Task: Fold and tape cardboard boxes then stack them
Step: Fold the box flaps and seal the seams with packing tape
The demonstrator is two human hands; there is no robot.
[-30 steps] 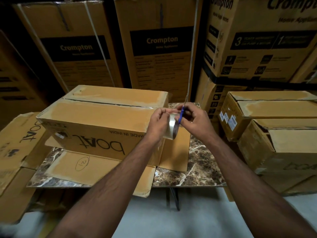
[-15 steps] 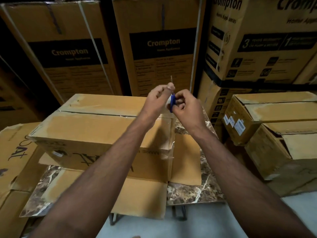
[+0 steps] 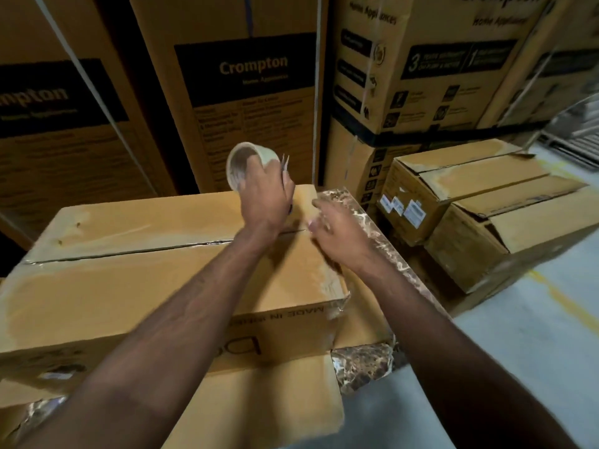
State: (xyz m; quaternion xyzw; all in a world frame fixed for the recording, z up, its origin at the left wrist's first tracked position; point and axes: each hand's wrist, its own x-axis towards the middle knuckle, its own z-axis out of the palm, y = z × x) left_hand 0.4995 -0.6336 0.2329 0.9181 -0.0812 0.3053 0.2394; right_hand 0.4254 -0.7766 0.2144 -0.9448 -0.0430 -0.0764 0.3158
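Two hands over boAt carton (image 3: 136,286) far-right edge: left hand (image 3: 264,196) gripping tape roll (image 3: 248,163), right hand (image 3: 337,231) loosely spread; closed cartons (image 3: 479,202) beside marble table (image 3: 366,367).

"Crompton" stands in pale letters on the dark band of the tall carton (image 3: 246,76) straight ahead, and partly, as "mpton", on its left neighbour (image 3: 48,98). The box on the worktop (image 3: 285,322) reads "MADE IN", upside down.

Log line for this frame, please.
left hand: grips tape roll | right hand: open over box seam end | seam: tape state unclear
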